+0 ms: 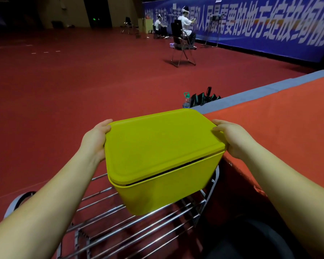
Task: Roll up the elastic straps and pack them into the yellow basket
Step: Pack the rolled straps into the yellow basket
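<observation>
Had the yellow basket (pixel 163 176) up over the wire rack (pixel 120 227), left hand (pixel 96 140) and right hand (pixel 230 139) gripping the lid (pixel 157 144) ends. Stiff, light plastic, probably slippery, so hold under the rim. No straps visible.

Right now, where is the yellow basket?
The lidded yellow basket is centre frame, held between the left hand and right hand, above a metal wire rack.
</observation>
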A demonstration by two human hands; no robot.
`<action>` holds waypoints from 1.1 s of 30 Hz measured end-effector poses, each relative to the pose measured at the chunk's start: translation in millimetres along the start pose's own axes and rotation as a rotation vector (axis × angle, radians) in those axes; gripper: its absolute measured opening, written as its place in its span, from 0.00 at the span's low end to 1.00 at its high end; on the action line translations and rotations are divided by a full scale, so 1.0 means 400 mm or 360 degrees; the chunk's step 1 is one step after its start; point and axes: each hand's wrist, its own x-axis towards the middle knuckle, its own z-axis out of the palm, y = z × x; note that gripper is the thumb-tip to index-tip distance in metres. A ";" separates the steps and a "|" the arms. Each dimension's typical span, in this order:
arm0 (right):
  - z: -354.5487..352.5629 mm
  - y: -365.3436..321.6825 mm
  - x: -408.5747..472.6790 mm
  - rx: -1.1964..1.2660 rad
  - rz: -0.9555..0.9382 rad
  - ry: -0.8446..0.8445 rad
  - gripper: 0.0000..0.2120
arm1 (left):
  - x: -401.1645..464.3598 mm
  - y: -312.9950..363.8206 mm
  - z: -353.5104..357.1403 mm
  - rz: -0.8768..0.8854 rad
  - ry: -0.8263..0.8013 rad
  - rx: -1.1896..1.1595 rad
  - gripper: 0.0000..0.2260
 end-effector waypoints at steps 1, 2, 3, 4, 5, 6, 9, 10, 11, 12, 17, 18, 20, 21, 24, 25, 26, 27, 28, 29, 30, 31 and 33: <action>0.000 -0.003 -0.001 -0.0009 0.0000 -0.0017 0.21 | 0.002 0.001 0.000 -0.0002 0.0013 0.0007 0.16; 0.002 -0.003 0.000 -0.0019 0.0001 -0.0033 0.21 | 0.002 0.002 0.000 -0.0007 0.0028 0.0009 0.17; 0.003 -0.004 0.000 -0.0026 0.0002 -0.0042 0.21 | 0.000 0.005 0.001 -0.0013 0.0035 0.0011 0.17; 0.004 -0.002 0.000 -0.0021 0.0003 -0.0049 0.21 | -0.002 0.007 0.002 -0.0019 0.0038 0.0013 0.18; 0.004 -0.001 0.002 -0.0019 0.0003 -0.0052 0.21 | -0.003 0.008 0.002 -0.0027 0.0037 0.0010 0.18; 0.004 0.000 0.004 -0.0016 -0.0002 -0.0052 0.21 | -0.004 0.009 0.001 -0.0040 0.0036 0.0006 0.18; -0.001 0.005 0.006 -0.0005 -0.0005 -0.0037 0.19 | -0.006 0.011 -0.003 -0.0105 0.0056 -0.0010 0.16; -0.003 0.009 0.005 -0.0002 -0.0005 -0.0031 0.19 | -0.005 0.012 -0.006 -0.0114 0.0075 -0.0015 0.15; -0.005 0.015 0.004 -0.0005 -0.0011 -0.0027 0.18 | -0.005 0.011 -0.008 -0.0114 0.0092 -0.0023 0.13; -0.006 0.021 0.001 0.0005 -0.0020 -0.0025 0.18 | -0.006 0.010 -0.009 -0.0107 0.0102 -0.0024 0.12; -0.003 0.052 -0.013 0.0157 -0.0097 -0.0027 0.16 | -0.028 -0.021 -0.017 -0.0009 0.0083 -0.0099 0.12; -0.003 0.057 -0.016 0.0180 -0.0116 -0.0018 0.16 | -0.035 -0.026 -0.017 0.0010 0.0084 -0.0111 0.12; -0.005 0.066 -0.020 0.0224 -0.0156 -0.0022 0.18 | -0.046 -0.032 -0.014 0.0054 0.0082 -0.0106 0.12; -0.007 0.070 -0.023 0.0250 -0.0168 -0.0040 0.19 | -0.053 -0.034 -0.011 0.0080 0.0067 -0.0085 0.13; -0.018 0.079 -0.028 0.0372 -0.0187 -0.0141 0.21 | -0.073 -0.035 -0.005 0.0153 -0.0001 0.0012 0.15; -0.020 0.084 -0.030 0.0405 -0.0205 -0.0157 0.21 | -0.075 -0.034 -0.004 0.0169 -0.0014 0.0046 0.15; -0.020 0.091 -0.032 0.0439 -0.0241 -0.0154 0.22 | -0.077 -0.034 -0.004 0.0182 -0.0017 0.0069 0.16; -0.019 0.101 -0.033 0.0464 -0.0293 -0.0126 0.23 | -0.078 -0.033 -0.004 0.0190 -0.0010 0.0081 0.16; -0.015 0.110 -0.034 0.0484 -0.0351 -0.0091 0.23 | -0.078 -0.032 -0.004 0.0191 0.0002 0.0092 0.17; -0.011 0.120 -0.034 0.0506 -0.0406 -0.0061 0.23 | -0.079 -0.033 -0.004 0.0192 0.0015 0.0099 0.17; -0.006 0.128 -0.033 0.0541 -0.0451 -0.0048 0.22 | -0.079 -0.035 -0.004 0.0196 0.0030 0.0099 0.17; -0.002 0.133 -0.034 0.0582 -0.0477 -0.0036 0.20 | -0.080 -0.036 -0.004 0.0203 0.0038 0.0106 0.17; 0.000 0.141 -0.033 0.0643 -0.0500 -0.0018 0.20 | -0.086 -0.039 -0.005 0.0221 0.0049 0.0126 0.17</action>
